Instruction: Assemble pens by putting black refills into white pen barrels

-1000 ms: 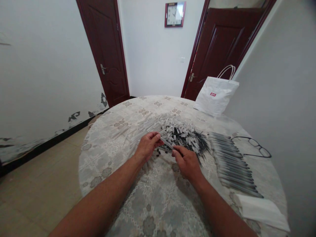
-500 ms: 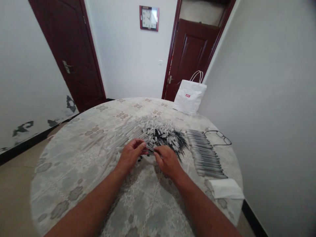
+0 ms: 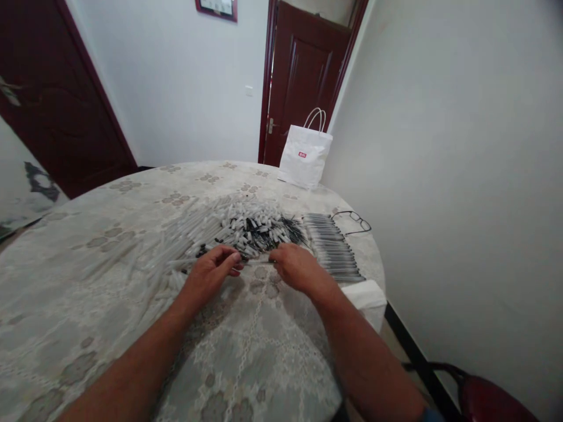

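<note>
A thin clear pen [image 3: 257,262] stretches level between my two hands, just above the table's near side. My left hand [image 3: 214,268] pinches its left end between thumb and fingers. Curled round the other end, with the fingertips partly hidden, is my right hand [image 3: 294,266]. Beyond them lies a heap of clear pen barrels [image 3: 178,234], with whitish caps [image 3: 237,210] and dark thin refills [image 3: 295,228] mixed in. Small black pieces [image 3: 202,249] rest by my left fingers. To the right, assembled-looking pens [image 3: 332,246] lie side by side in a neat row.
The round table wears a patterned cloth [image 3: 246,351]. Eyeglasses [image 3: 358,220] lie beyond the pen row, and a folded white tissue [image 3: 365,294] sits near the right edge. A white paper bag [image 3: 305,155] stands at the back. A dark red chair [image 3: 492,401] shows lower right.
The view has swung right and down, bringing the chair into sight. My hands have drawn slightly apart, so the pen between them shows more clearly.
</note>
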Demonstrator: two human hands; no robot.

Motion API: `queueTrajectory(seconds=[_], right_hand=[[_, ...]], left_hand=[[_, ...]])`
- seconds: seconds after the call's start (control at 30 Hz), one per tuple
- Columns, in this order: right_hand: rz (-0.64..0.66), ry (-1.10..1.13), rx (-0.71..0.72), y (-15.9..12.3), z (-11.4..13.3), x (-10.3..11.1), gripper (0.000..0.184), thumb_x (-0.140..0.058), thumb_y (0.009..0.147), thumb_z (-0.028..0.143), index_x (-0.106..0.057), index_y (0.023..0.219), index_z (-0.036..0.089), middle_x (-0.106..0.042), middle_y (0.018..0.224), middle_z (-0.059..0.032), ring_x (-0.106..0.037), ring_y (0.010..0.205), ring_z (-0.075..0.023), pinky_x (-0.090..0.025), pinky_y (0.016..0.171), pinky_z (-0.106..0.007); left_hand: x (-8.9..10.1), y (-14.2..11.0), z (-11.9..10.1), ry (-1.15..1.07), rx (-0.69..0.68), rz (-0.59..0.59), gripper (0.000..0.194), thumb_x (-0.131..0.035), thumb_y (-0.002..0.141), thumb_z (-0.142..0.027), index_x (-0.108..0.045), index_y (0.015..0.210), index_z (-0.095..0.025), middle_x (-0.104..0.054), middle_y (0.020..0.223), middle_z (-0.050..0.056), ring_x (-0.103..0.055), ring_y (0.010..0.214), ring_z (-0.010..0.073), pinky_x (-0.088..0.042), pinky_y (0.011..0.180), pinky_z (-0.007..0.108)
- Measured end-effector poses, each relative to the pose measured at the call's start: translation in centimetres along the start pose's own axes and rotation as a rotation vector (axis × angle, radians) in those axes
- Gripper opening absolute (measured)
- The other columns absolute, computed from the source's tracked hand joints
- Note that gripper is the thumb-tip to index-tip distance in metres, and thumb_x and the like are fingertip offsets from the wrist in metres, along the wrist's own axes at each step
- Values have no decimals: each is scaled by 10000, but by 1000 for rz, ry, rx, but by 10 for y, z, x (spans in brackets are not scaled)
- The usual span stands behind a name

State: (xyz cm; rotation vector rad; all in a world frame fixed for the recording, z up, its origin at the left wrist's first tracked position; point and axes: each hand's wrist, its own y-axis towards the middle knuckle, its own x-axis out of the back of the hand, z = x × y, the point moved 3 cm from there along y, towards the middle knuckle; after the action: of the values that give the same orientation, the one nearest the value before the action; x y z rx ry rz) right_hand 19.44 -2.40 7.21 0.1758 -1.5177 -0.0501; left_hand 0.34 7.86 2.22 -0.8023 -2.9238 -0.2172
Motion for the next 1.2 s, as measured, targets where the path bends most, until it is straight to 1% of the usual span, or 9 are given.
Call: queueTrajectory(seconds=[0.1,0.2,0.33,0.43,0.57,0.77,1.03,1.13,1.2], right_hand=[[-15,-6,-52,-24,-32,18,193,-550,938,156,-728,966,227,-691,930,-54,-616,907,-178,-424,796,-267],[-28,-59,-163,-58,-76,30,194,-570,926,148,-740,992,213,-694,950,-66,-618,945,-186,-425,831,-269],[22,-146,-276,-100,-127,24,194,-591,913,172,-760,1001,210,-696,942,-80,-620,951,-201,-423,824,-271],[74,-181,-314,-120,-145,12,200,-589,906,162,-765,988,209,-696,937,-87,-619,946,-208,-421,817,-275],[94,-167,-331,-129,-147,-1,183,-595,896,153,-764,940,207,-694,929,-87,-614,947,-209,-421,822,-274],[68,-169,-301,-123,-139,-12,200,-607,881,126,-751,986,217,-685,941,-72,-598,970,-210,-418,840,-276],[67,-145,-337,-128,-141,-17,203,-579,906,145,-748,986,222,-693,954,-70,-605,973,-205,-422,842,-276],[27,-120,-305,-125,-134,-14,207,-558,923,159,-740,1010,207,-697,981,-86,-606,975,-210,-430,862,-290],[-11,-90,-267,-116,-123,-9,206,-537,943,186,-726,1021,202,-695,986,-87,-610,970,-212,-437,869,-298]], left_hand=[[3,1,-1,76,11,-1,369,-652,821,-549,-652,890,-186,-715,783,41,-692,725,214,-570,695,334],[5,1,-5,171,-15,-4,358,-620,835,-545,-654,861,-190,-709,761,36,-672,687,201,-542,678,307],[4,0,-10,221,-7,-18,353,-619,813,-548,-655,838,-198,-711,744,36,-662,668,206,-517,646,292],[2,1,-10,219,13,-22,339,-627,793,-540,-655,833,-204,-711,732,35,-660,665,209,-515,634,288],[1,2,-5,239,8,-21,325,-612,796,-525,-662,842,-207,-715,743,43,-659,681,214,-521,646,296],[2,1,-4,274,12,-26,315,-594,810,-509,-660,830,-202,-715,742,45,-641,661,204,-514,631,286],[1,-2,-16,261,30,-60,301,-622,788,-504,-653,813,-206,-710,724,43,-635,650,204,-515,617,291],[5,-1,-14,226,9,-96,313,-608,817,-510,-651,843,-201,-712,727,35,-657,661,202,-522,620,288],[9,0,-10,190,-11,-134,319,-613,826,-508,-653,866,-194,-708,720,29,-660,636,193,-524,614,288]])
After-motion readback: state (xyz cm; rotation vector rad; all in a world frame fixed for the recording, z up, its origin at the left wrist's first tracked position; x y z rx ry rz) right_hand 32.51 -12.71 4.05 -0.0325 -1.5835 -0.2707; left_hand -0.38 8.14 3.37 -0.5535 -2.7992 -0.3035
